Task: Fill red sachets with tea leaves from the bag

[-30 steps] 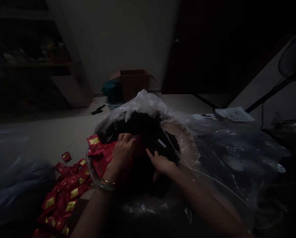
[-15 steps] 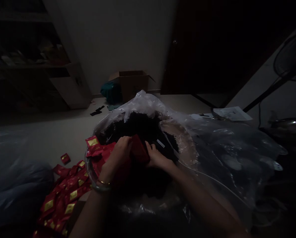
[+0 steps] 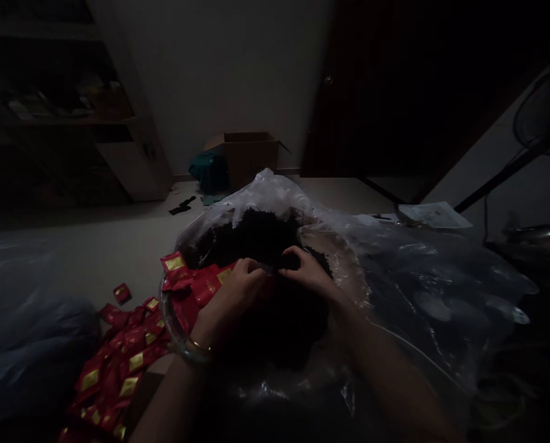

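Observation:
My left hand (image 3: 243, 284) is closed on a small packet, its upper edge showing pale between my hands. The packet's body is dark red and mostly lost in shadow. At its right edge is my right hand (image 3: 308, 272), the thumb touching it and the forefinger arched above; the other fingers are hidden. Both hands are over a round container lined with clear plastic (image 3: 268, 184), which holds a heap of black, loose, shredded-looking material (image 3: 261, 231). Red packets with gold labels (image 3: 205, 286) lie inside its left rim, beside my left wrist.
More red packets (image 3: 134, 363) are piled outside the container at left, one (image 3: 122, 293) apart on the floor. Clear plastic sheeting (image 3: 422, 271) spreads to the right. An open cardboard box (image 3: 251, 157) and a teal bag (image 3: 208, 169) stand by the wall. A fan (image 3: 540, 114) is at far right.
The red packet has dropped lower and tilted, so that mainly its upper edge shows. My left hand has moved slightly right and down, my right hand slightly up and right. A small white strip is no longer visible.

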The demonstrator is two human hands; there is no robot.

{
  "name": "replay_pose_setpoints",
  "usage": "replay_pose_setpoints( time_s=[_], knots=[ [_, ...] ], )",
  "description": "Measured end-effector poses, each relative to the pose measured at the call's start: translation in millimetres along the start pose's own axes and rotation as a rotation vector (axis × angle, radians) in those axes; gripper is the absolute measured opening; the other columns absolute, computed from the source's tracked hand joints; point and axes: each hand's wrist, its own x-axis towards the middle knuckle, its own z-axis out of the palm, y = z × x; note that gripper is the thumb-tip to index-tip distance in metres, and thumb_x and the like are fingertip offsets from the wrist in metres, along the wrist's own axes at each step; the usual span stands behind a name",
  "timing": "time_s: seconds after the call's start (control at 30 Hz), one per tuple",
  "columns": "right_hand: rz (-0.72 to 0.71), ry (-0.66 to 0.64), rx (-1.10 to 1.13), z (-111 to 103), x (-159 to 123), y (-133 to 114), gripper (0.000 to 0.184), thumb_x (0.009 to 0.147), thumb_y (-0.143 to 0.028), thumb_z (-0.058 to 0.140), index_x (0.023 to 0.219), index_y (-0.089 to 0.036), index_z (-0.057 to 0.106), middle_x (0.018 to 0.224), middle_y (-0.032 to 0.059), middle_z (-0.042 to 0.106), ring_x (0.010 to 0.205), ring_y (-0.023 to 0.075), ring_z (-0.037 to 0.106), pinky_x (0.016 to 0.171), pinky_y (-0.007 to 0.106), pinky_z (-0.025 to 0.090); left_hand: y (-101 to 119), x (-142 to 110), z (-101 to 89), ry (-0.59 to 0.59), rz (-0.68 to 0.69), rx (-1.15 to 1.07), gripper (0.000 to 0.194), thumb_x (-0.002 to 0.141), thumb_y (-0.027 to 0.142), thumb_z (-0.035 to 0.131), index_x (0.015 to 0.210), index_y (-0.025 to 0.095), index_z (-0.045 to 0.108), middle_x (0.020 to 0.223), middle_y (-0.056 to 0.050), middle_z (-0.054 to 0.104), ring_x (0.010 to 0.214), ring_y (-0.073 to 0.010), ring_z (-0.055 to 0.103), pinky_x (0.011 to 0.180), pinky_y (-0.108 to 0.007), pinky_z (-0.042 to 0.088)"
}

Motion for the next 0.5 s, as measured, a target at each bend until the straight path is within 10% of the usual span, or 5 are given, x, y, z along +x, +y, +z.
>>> replay_pose_setpoints(
  time_s=[0.5],
  knots=[
    [0.105, 0.100, 0.205, 12, 1, -4, 0.046, 0.064, -0.031, 0.070, 0.106, -0.019, 0.054, 0.109, 0.0060, 0.059, 0.104, 0.0223, 0.056, 0.089, 0.037, 0.046, 11, 0, 2.1, -0.075, 0.207, 0.287, 0.019, 0.087, 0.011, 0.046, 0.089, 0.020, 0.062, 0.101, -0.006, 0.054, 0.091, -0.0178, 0.047, 0.078, -0.032, 0.048]
  ],
)
